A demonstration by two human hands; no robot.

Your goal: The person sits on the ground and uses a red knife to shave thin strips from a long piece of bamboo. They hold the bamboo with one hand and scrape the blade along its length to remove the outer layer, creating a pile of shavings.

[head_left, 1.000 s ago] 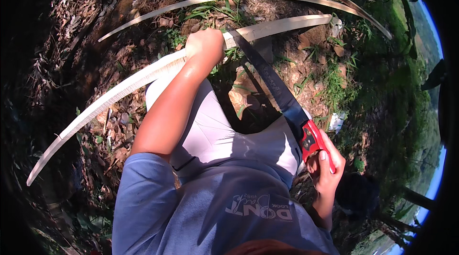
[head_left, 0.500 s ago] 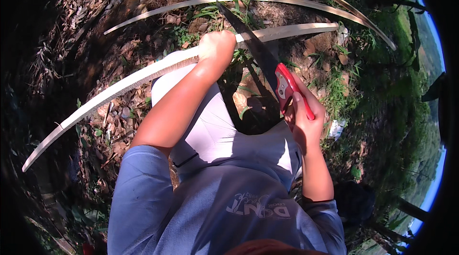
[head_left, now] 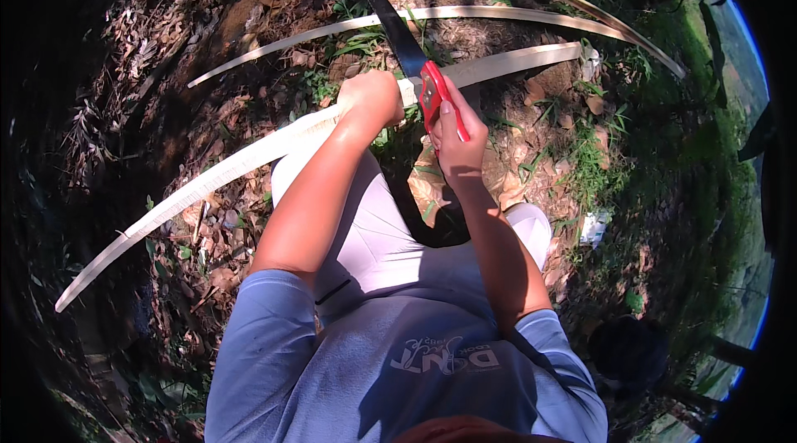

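- A long pale strip of wood (head_left: 249,162) starts far out to the left of the left hand, down low. It runs up and to the right, goes through that hand and ends past the right hand.
- The left hand (head_left: 371,100) is curled tight around this strip, near its middle. The fingers wrap over the top, so the fist is closed on the wood.
- Just right of the left hand, very near it, is a hand saw (head_left: 398,32). Its dark blade points up and a bit left, away from both hands. It crosses over the strip right beside the left fist.
- The saw has a red handle (head_left: 433,94). The handle sits just right of the left hand, where the blade meets the strip.
- The right hand (head_left: 459,137) is closed around the red handle. The thumb lies along the handle. This hand is just to the right of the left hand, and I cannot tell if they touch.
- Above both hands, farther away, two more pale strips (head_left: 498,15) lie on the ground, bent like bows.
- Dry brown leaves (head_left: 224,252) cover the ground below and left of the left hand.
- Green weeds (head_left: 594,165) grow off to the right of the right hand.
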